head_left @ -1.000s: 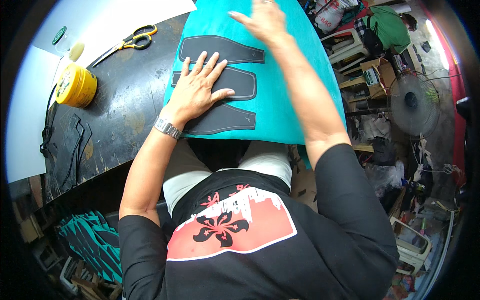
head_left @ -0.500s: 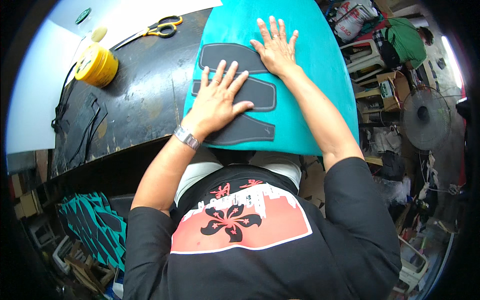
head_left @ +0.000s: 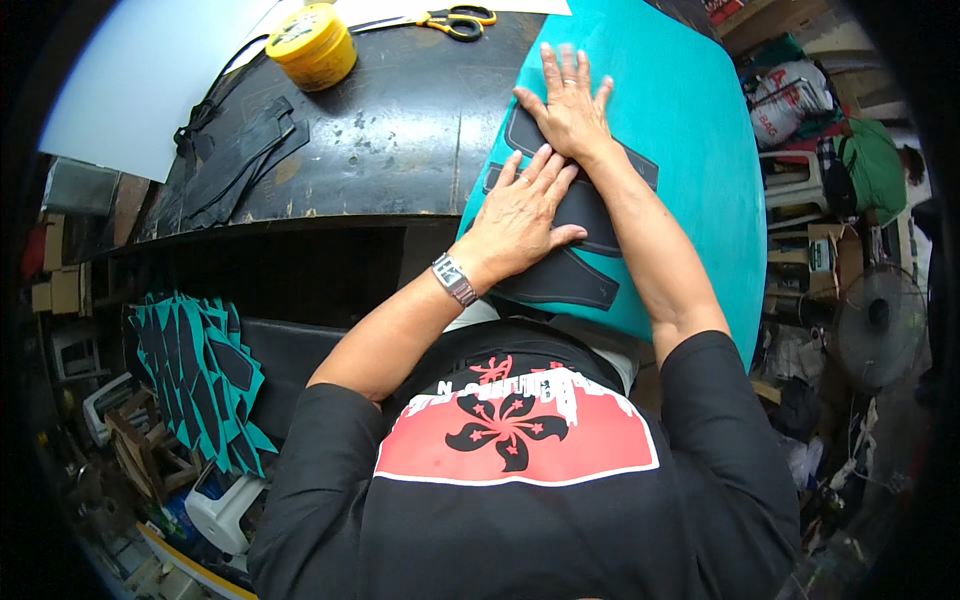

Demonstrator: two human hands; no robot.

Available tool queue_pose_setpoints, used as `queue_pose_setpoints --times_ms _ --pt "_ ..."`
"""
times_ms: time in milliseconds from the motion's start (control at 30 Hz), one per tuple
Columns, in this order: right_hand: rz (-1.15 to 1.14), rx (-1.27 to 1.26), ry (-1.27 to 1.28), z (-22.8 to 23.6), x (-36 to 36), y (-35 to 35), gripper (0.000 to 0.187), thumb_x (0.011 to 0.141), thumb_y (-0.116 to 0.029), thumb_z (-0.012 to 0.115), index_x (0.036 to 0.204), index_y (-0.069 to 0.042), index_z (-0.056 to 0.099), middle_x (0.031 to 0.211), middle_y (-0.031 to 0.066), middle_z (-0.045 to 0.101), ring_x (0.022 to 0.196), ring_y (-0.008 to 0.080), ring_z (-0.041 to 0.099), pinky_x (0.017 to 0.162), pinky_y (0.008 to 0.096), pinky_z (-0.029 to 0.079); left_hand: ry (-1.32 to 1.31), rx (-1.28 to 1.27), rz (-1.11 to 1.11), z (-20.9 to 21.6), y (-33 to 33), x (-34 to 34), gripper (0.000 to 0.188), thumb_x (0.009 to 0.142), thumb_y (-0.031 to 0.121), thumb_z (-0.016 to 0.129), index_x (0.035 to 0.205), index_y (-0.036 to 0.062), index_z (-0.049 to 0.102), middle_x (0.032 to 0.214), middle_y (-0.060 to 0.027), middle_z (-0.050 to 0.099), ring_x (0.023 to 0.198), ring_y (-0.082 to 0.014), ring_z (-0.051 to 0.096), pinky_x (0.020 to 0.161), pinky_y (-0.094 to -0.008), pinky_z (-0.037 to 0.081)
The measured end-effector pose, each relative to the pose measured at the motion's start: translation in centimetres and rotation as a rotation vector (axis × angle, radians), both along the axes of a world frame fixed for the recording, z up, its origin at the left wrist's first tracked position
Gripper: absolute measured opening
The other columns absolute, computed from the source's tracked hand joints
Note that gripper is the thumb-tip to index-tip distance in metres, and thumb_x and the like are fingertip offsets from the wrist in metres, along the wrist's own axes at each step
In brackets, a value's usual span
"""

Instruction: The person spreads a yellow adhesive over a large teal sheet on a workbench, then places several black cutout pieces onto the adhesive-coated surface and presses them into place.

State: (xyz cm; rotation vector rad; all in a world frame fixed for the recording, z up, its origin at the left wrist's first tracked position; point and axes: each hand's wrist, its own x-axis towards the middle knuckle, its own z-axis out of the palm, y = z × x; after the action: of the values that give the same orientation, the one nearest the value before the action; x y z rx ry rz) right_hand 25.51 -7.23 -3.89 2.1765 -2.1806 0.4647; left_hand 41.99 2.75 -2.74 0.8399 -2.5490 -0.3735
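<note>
A teal sheet (head_left: 690,130) lies over the table, bearing three black shaped pieces with stitched-looking edges. My left hand (head_left: 522,215) rests flat, fingers spread, on the middle black piece (head_left: 592,215). Closest to my body is the near black piece (head_left: 568,282), just below that palm. My right hand (head_left: 574,112) is spread across the far black piece (head_left: 640,168) and hides its middle; some fingertips are blurred and reach onto the teal. The two hands almost meet, and neither grasps anything.
On the dark table (head_left: 400,130) stand a yellow tub (head_left: 312,50) and yellow-black scissors (head_left: 458,22). Black scraps (head_left: 245,165) lie at its left. Teal-and-black cut pieces (head_left: 200,375) are piled lower left. A fan (head_left: 880,320) and a person in green (head_left: 872,170) are at right.
My right hand has slid left from the teal beside the far piece onto that piece, nearer my left hand. The left hand stays on the middle piece. The whole view has shifted.
</note>
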Motion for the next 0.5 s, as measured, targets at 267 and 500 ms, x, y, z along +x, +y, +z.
queue_pose_setpoints --times_ms 267,500 --pt "0.032 -0.098 0.057 -0.7 -0.4 -0.1 0.076 0.098 -0.062 0.042 0.159 -0.025 0.018 0.165 0.0134 0.014 0.153 0.0354 0.005 0.114 0.0709 0.000 -0.014 -0.014 0.179 -0.1 -0.3 3.0 0.070 0.092 0.051 0.061 0.142 0.0039 0.049 0.152 -0.0149 0.043 0.144 -0.0314 0.036 0.118 -0.0505 0.025" --pt "0.132 -0.297 0.101 -2.2 2.6 -3.8 0.072 0.098 -0.060 0.041 0.158 -0.025 0.022 0.165 0.0152 0.016 0.152 0.0376 0.009 0.113 0.0728 0.005 0.101 0.041 0.103 -0.7 -0.9 3.7 0.069 0.091 0.048 0.065 0.141 0.0036 0.050 0.150 -0.0168 0.044 0.142 -0.0334 0.038 0.117 -0.0500 0.028"
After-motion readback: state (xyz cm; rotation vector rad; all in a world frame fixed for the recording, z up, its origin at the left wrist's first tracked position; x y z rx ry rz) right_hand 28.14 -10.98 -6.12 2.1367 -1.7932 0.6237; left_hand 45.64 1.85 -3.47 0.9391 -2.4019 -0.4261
